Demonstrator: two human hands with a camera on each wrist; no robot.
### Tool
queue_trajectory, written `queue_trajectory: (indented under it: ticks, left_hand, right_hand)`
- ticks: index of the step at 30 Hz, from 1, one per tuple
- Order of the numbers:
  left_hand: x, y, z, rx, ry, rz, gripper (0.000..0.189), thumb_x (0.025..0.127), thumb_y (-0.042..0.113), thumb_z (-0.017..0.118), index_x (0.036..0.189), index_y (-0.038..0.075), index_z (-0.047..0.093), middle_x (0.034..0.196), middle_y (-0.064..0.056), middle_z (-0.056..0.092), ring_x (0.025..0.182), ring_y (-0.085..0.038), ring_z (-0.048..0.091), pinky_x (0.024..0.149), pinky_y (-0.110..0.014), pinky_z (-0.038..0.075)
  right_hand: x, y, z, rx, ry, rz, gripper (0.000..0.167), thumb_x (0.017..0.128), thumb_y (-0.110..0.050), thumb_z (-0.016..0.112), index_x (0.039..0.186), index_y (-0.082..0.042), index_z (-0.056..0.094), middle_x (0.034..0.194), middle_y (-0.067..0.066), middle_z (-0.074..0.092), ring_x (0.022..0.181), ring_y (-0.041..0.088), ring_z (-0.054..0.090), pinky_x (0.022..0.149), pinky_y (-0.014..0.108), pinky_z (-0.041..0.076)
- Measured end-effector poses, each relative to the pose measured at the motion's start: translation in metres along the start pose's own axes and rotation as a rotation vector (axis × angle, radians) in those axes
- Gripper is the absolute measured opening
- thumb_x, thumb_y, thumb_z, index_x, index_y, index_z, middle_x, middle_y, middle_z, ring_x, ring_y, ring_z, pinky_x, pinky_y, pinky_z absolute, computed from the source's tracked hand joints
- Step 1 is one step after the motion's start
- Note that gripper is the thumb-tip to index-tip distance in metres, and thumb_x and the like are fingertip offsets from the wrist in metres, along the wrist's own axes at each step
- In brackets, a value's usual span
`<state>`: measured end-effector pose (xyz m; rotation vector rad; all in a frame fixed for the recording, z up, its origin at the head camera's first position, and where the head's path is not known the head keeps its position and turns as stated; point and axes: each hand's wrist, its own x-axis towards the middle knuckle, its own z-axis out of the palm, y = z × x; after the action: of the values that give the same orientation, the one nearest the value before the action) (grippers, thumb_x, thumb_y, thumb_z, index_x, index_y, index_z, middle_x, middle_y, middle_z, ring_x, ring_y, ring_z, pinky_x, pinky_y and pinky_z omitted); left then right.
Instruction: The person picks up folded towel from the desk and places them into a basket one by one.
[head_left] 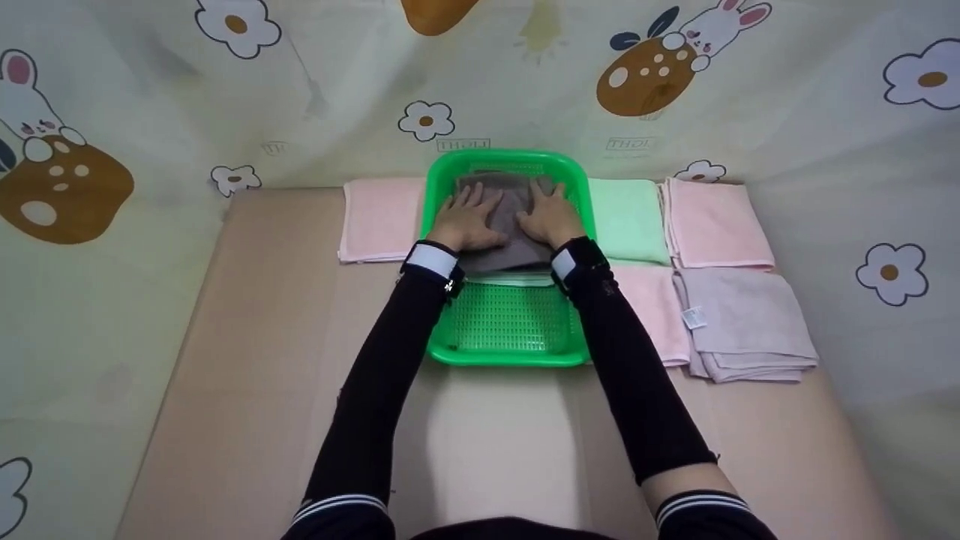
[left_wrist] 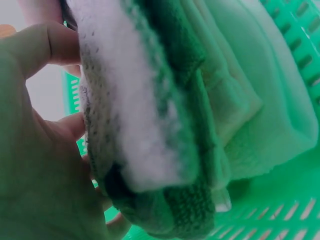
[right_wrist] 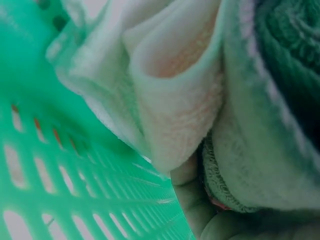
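Note:
A green plastic basket [head_left: 510, 359] stands in front of me with a stack of folded towels in its far part. On top lies a grey-brown towel [head_left: 511, 196], with a pale green towel [head_left: 514, 280] showing below its near edge. My left hand [head_left: 466, 220] rests on the left side of the top towel, fingers spread. The right hand [head_left: 553, 216] presses on its right side, also with spread fingers. In the left wrist view, several folded layers [left_wrist: 272, 115] lie beneath the dark towel. The right wrist view shows a looped pale fold [right_wrist: 175, 110] beside my fingers [right_wrist: 187, 200].
A pink towel [head_left: 381, 219] lies left of the basket. To the right are a mint green towel [head_left: 628, 217], two pink towels [head_left: 716, 225] and a greyish-lilac folded towel [head_left: 750, 315] with a white label. All lie on a tan board [head_left: 270, 337] against a patterned sheet [head_left: 337, 82].

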<state>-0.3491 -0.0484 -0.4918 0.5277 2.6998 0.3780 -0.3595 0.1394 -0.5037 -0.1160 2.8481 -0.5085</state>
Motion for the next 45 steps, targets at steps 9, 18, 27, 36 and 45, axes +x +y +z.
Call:
queue_trajectory:
  ticks: [9, 18, 27, 36, 45]
  left_hand:
    - [-0.009, -0.011, -0.018, -0.200, 0.072, 0.122, 0.086, 0.098, 0.039, 0.065, 0.168, 0.022, 0.017, 0.174, -0.017, 0.010, 0.161, -0.038, 0.003, 0.131, -0.050, 0.001]
    - [-0.050, -0.014, -0.040, -0.308, 0.276, 0.207, 0.076, 0.100, 0.013, 0.064, 0.166, 0.022, 0.026, 0.172, -0.006, 0.026, 0.161, -0.029, 0.012, 0.131, -0.051, 0.009]
    - [-0.079, -0.078, -0.030, -0.460, 0.653, -0.062, 0.057, 0.100, 0.017, 0.065, 0.154, 0.013, 0.048, 0.157, -0.012, 0.049, 0.147, -0.034, 0.040, 0.121, -0.055, 0.032]
    - [-0.086, -0.151, 0.025, -0.546, 0.510, -0.440, 0.085, 0.095, 0.036, 0.071, 0.162, 0.006, 0.029, 0.163, -0.026, 0.030, 0.148, -0.046, 0.032, 0.118, -0.061, 0.033]
    - [-0.080, -0.159, 0.043, -0.400, 0.492, -0.487, 0.099, 0.086, 0.052, 0.078, 0.157, -0.002, 0.034, 0.152, -0.031, 0.042, 0.141, -0.046, 0.039, 0.116, -0.058, 0.036]
  right_hand:
    - [-0.003, -0.007, -0.014, 0.072, 0.043, -0.014, 0.077, 0.101, -0.035, 0.058, 0.167, -0.020, 0.021, 0.164, 0.039, 0.018, 0.145, 0.052, 0.039, 0.116, 0.055, 0.042]
    - [-0.034, -0.008, -0.047, 0.058, 0.105, -0.112, 0.077, 0.101, -0.034, 0.066, 0.165, -0.016, 0.027, 0.162, 0.029, 0.030, 0.146, 0.050, 0.037, 0.117, 0.057, 0.039]
    - [-0.086, 0.035, -0.060, 0.208, 0.129, -0.185, 0.077, 0.101, -0.038, 0.067, 0.165, -0.017, 0.029, 0.150, 0.026, 0.044, 0.129, 0.044, 0.053, 0.104, 0.059, 0.045]
    - [-0.108, 0.074, -0.032, 0.319, 0.160, -0.111, 0.076, 0.107, -0.058, 0.042, 0.164, -0.009, 0.030, 0.119, 0.023, 0.059, 0.111, 0.042, 0.060, 0.095, 0.054, 0.048]
    - [-0.106, 0.073, -0.008, 0.366, 0.079, -0.116, 0.081, 0.105, -0.025, 0.058, 0.168, -0.011, 0.009, 0.139, 0.036, 0.057, 0.118, 0.048, 0.064, 0.098, 0.057, 0.053]
